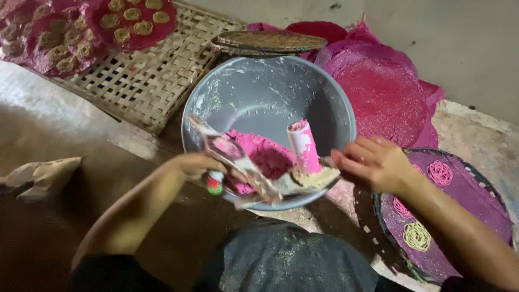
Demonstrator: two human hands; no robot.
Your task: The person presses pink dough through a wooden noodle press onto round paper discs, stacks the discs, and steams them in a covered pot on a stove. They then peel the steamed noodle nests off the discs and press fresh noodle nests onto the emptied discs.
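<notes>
— Bowl (pixel 259 86) front and centre, grey metal, walls smeared with pale floury residue. What's sitting in it?

— Pink dough (pixel 265 157), heaped against the near wall of the bowl, crumbly and matte, a vivid magenta. A pink-coated cylinder (pixel 304 146) stands up out of it, tilted slightly, probably a press tube parked there so it stays to hand.

— And the hands?

— Left hand (pixel 197 165) sits at the bowl's near-left rim, fingers curled shut around a small bottle (pixel 215 183) with a red and green label, and it also seems to pinch a crumpled clear plastic sheet (pixel 243 167) that drapes over the rim. Holding it above the bowl looks sensible: anything that drops lands in the dough.

— Right side?

— Right hand (pixel 373 162) hovers at the bowl's near-right rim, fingers loosely bent, fingertips at the far end of that plastic, where a beige lump (pixel 316 177) of dough rests. Whether it truly grips, I cannot tell.

— Around the bowl?

— Right of it, a round purple-lined tray (pixel 476 200) carries coiled noodle nests, pink and yellow. Behind the bowl, pink mats (pixel 378 92) are stacked; behind-left, a woven bamboo tray (pixel 157 75) holds more lined rounds with pale coils.
</notes>
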